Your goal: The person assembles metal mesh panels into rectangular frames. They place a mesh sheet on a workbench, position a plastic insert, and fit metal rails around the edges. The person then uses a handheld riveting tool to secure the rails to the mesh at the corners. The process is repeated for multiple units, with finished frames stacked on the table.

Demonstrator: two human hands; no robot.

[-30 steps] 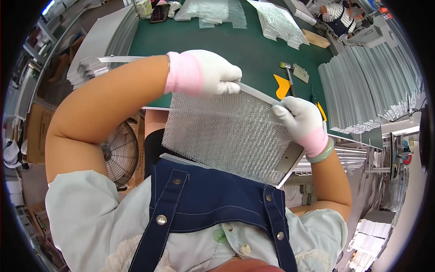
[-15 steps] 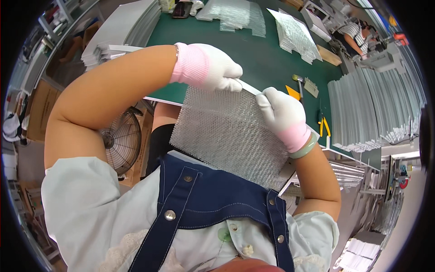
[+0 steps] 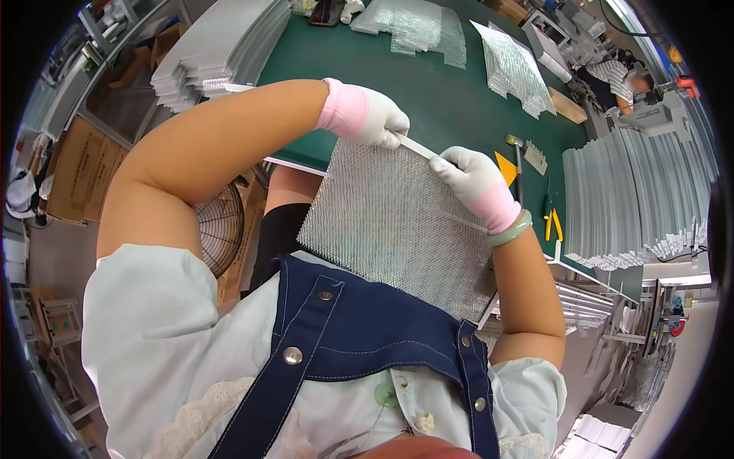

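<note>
A silvery honeycomb-like mesh panel [image 3: 397,218] leans from the table's near edge toward my apron. Along its far edge runs a thin white strip [image 3: 417,147]. In white gloves with pink cuffs, my left hand [image 3: 376,121] pinches the strip near its left part, thumb and fingers closed. My right hand [image 3: 468,174] is closed on the same strip farther right, its thumb lying along it. Between the two hands a short length of strip shows; my gloves hide the rest of it there.
On the green table [image 3: 336,65] a stack of pale panels [image 3: 222,50] stands at the left and bubbly silver sheets [image 3: 417,30] lie at the back. A hammer [image 3: 518,153], orange triangular scraper [image 3: 505,168] and yellow-handled pliers [image 3: 553,222] lie right. Upright panels [image 3: 634,199] fill the right side; a person [image 3: 612,80] is beyond.
The whole view has shifted slightly, with the table's things now farther right. My right thumb has straightened along the strip, and more of the strip shows between my hands.
</note>
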